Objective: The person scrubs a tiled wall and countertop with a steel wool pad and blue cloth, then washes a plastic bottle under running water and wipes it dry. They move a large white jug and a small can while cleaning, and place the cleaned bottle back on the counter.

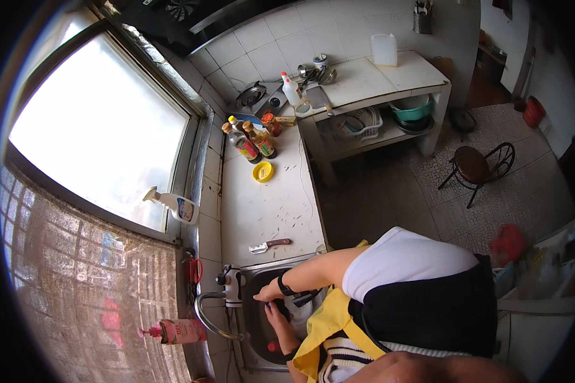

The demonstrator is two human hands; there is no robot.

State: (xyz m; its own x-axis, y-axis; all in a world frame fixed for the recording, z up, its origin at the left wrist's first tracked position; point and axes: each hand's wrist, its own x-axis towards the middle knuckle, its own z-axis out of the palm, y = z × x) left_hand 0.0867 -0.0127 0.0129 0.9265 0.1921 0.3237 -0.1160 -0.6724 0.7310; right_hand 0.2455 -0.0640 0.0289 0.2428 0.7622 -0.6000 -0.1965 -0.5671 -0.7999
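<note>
Both my hands are down in a metal sink. My right hand reaches in from above in the picture, with a black band around its wrist. Just below it, my left hand is raised with its fingers towards the right hand. A small dark blue thing shows between the two, and I cannot tell which hand grips it. Beside the hands in the basin is a pale translucent thing, partly hidden by the right arm. A small red thing lies lower in the basin.
A chrome faucet arches over the sink. A knife lies on the white counter, beyond it a yellow lid and sauce bottles. A pink pump bottle and spray bottle stand by the window.
</note>
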